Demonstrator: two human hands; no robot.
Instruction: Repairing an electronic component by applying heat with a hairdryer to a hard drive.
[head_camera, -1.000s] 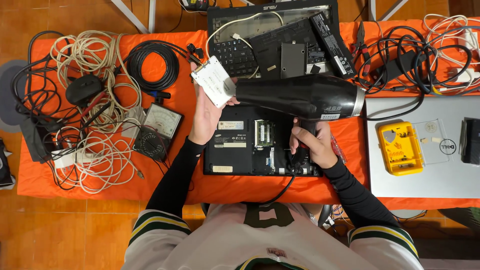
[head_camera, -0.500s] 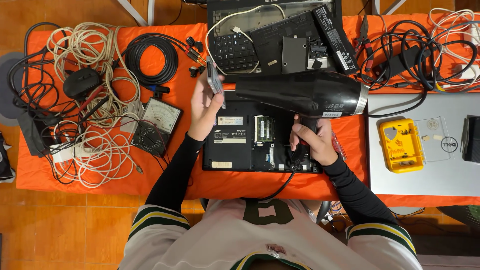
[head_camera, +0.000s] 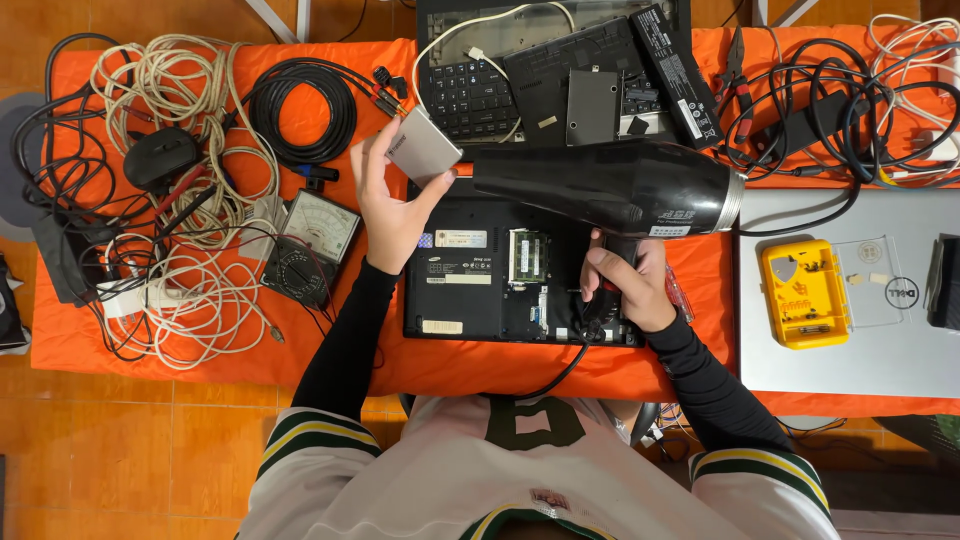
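The left hand (head_camera: 392, 215) pinches a flat grey drive (head_camera: 422, 147) at the dryer's nozzle; the right hand's (head_camera: 628, 285) grip wraps the black hair dryer's (head_camera: 610, 185) handle above the opened laptop (head_camera: 480, 290).

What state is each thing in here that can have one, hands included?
Left hand: raised, gripping the flat silver drive, clear of the table.
Right hand: closed on the black hair dryer handle; dryer lies level, nozzle toward the drive.
Black laptop: upside down, bottom cover off, boards exposed.
Silver laptop: lid shut.
Yellow case: open, clear lid folded out.
Black cable: coiled.
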